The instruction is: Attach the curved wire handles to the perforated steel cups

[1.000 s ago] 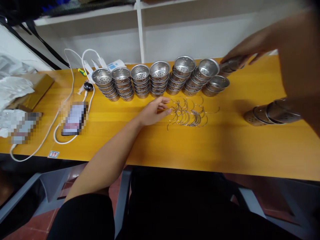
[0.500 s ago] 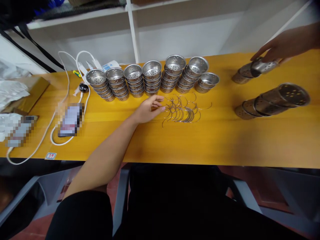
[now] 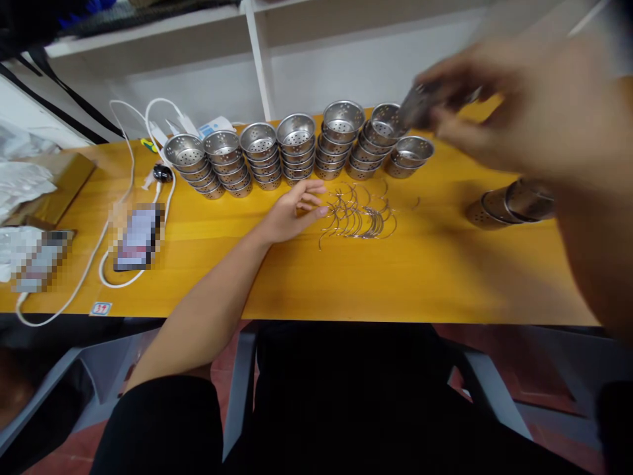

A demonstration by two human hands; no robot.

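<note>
My left hand [image 3: 295, 212] rests on the table with its fingers loosely apart and nothing in them. Its fingertips lie beside a loose pile of thin curved metal wires [image 3: 359, 214]. Blurred by motion, my right hand [image 3: 499, 109] grips a perforated metal cup [image 3: 420, 104]. That cup is next to the rim of an upright stack of like cups [image 3: 386, 125]; whether they touch I cannot tell. Beside that stack stands a shorter stack [image 3: 412, 152]. Partly hidden by my right arm, more nested cups [image 3: 489, 208] lie tilted on the right.
Further stacks of perforated cups [image 3: 186, 155] run leftward along the back. On the left are a phone [image 3: 138, 237] with a white cable [image 3: 101, 264], another phone [image 3: 43, 260], and a cardboard box [image 3: 69, 181]. White shelving [image 3: 257, 59] rises behind the table [image 3: 395, 284].
My right hand has moved left from the far right with a metal cup in it, over to the upright stacks. My left hand has hardly moved.
</note>
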